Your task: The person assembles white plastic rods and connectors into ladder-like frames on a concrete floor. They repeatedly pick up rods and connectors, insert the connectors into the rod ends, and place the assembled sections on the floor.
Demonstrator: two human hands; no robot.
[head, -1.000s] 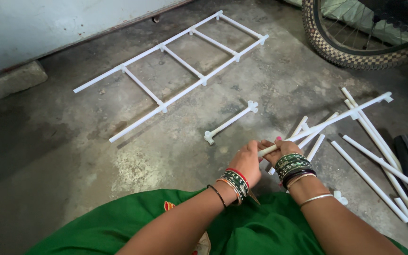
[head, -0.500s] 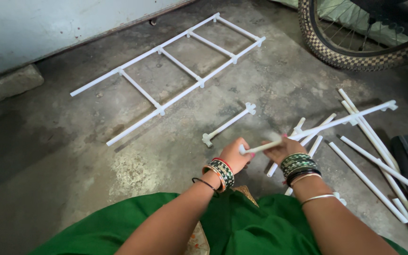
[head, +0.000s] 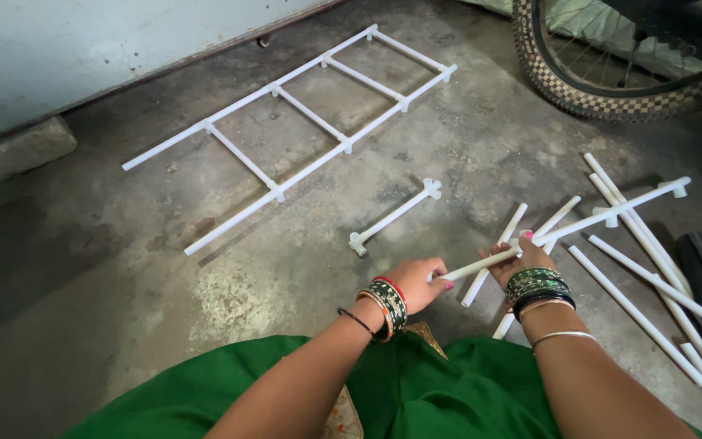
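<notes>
White plastic pipe (head: 481, 263), the short straight length, is the piece you've got in both hands, held low over the grey concrete floor (head: 123, 293) just in front of your lap. Your left hand (head: 418, 283) curls around its near end, fingers wrapped and pressed together on it; your right hand (head: 522, 258) grips it further along, fingers closed round it too. Holding it at two spots like that keeps it level and steady, which makes sense for a thin, springy tube.

Just past your left hand lies a short white pipe with T-shaped fittings on both ends (head: 394, 216), flat on the floor and apart from your fingers. Farther out near the wall sits the white ladder-like pipe frame (head: 302, 134), two long rails joined by cross rungs. Off to your right there's a loose scatter of long white pipes (head: 635, 244), some crossing each other, one of them with fittings, I think, though it's hard to tell at that angle. A bicycle wheel (head: 611, 73) stands behind them.

No boxes, trays or bins in view; everything just lies loose on the floor.
</notes>
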